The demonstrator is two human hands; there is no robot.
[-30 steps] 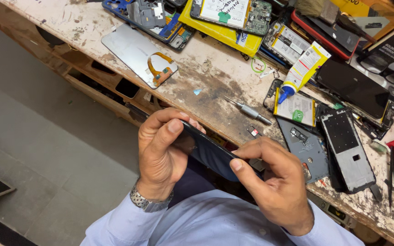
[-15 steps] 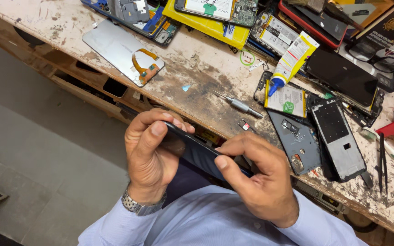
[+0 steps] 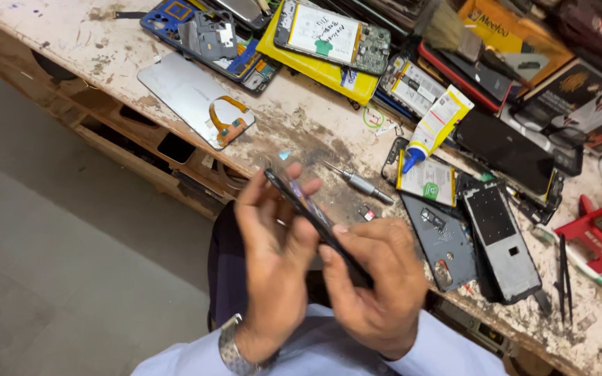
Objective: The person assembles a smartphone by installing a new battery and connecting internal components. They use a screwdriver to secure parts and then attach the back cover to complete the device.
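— Held where?
— Between both hands, above the near edge of the tabletop (image 3: 71, 42), over the lap. Dark phone (image 3: 315, 219) seen almost edge-on, thin and black.
— Long axis?
— Running diagonally: upper end toward the far left, lower end toward the near right, tucked into the right palm. Tilted, not flat.
— Left hand (image 3: 273, 257)?
— Wrapped around the upper half, fingers curled over the far edge, thumb on the near side. Closed on the phone. Metal watch (image 3: 235, 351) at the wrist.
— Right hand (image 3: 377, 278)?
— Clasped on the lower end, thumb tip pressed along the phone's edge, fingers folded underneath. Also closed on it.
— Nearby on the tabletop?
— Small screwdriver (image 3: 357, 182) just beyond the phone's upper end, apart from it. Glue tube (image 3: 437, 125), white and yellow, lying across an opened handset. Grey back cover (image 3: 444, 240) and a bare phone frame (image 3: 499, 237) side by side to the right. Silver panel (image 3: 189, 97) with an orange flex cable to the far left. Tweezers (image 3: 564, 275) near the right edge.
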